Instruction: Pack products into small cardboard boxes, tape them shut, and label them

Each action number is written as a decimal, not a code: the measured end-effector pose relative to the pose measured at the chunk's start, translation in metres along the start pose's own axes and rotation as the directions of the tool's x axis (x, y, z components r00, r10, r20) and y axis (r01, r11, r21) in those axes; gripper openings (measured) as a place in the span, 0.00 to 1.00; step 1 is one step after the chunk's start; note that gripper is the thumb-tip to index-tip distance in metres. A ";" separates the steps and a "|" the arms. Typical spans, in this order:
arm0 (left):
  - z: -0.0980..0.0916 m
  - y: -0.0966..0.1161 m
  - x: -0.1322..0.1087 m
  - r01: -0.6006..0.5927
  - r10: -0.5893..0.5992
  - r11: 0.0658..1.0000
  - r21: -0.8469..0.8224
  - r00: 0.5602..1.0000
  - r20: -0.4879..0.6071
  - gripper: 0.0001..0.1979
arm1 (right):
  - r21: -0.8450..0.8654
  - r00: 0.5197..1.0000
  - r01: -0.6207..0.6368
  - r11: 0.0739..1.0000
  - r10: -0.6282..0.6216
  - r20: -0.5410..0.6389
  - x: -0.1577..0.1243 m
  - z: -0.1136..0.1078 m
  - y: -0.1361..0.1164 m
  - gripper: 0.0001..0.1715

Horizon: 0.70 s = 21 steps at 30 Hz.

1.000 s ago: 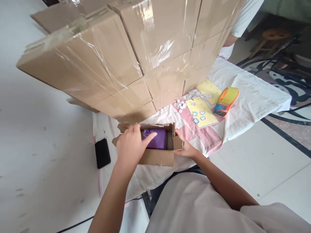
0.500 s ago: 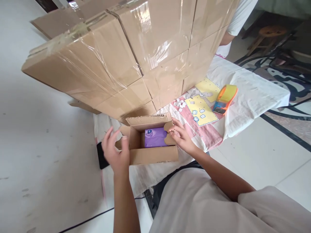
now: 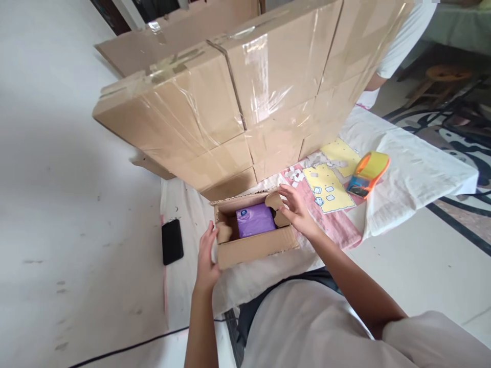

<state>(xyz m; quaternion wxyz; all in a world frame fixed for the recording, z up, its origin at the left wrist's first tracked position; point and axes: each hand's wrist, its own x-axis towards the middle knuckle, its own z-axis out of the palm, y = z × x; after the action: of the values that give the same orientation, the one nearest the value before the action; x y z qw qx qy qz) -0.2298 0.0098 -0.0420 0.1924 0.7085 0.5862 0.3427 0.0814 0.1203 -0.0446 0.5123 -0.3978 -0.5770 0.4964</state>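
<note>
I note my left hand flat and unclenched against the small carton, my right hand pinching its side flap, purple packet inside.

The left hand is pressing flat against the left side of a small open cardboard box, while the right hand is touching its right flap. A purple packet is lying inside.
</note>
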 end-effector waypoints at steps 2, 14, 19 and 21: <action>-0.003 -0.001 0.006 -0.058 0.051 0.995 0.077 0.995 0.087 0.37 | 0.007 1.000 -0.006 1.000 0.006 0.004 0.003 -0.001 0.002 0.34; 0.023 0.050 0.037 0.345 -0.292 0.937 0.057 0.861 -0.417 0.26 | -0.105 0.997 0.067 0.992 -0.062 0.050 0.013 -0.018 0.012 0.25; 0.021 0.077 0.046 0.309 -0.189 0.927 0.210 0.873 -0.451 0.19 | -0.123 0.997 0.008 0.992 -0.016 -0.070 0.005 -0.014 0.030 0.30; 0.023 0.087 0.040 0.194 -0.096 0.946 0.260 0.934 -0.345 0.16 | -0.165 0.989 -0.065 0.984 0.041 -0.144 -0.001 -0.012 0.039 0.32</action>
<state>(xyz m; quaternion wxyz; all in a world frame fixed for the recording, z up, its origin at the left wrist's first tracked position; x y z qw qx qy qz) -0.1497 0.0305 0.0112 0.0112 0.6164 0.7050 0.3506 0.0912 0.1285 -0.0833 0.5025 -0.4889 -0.5689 0.4299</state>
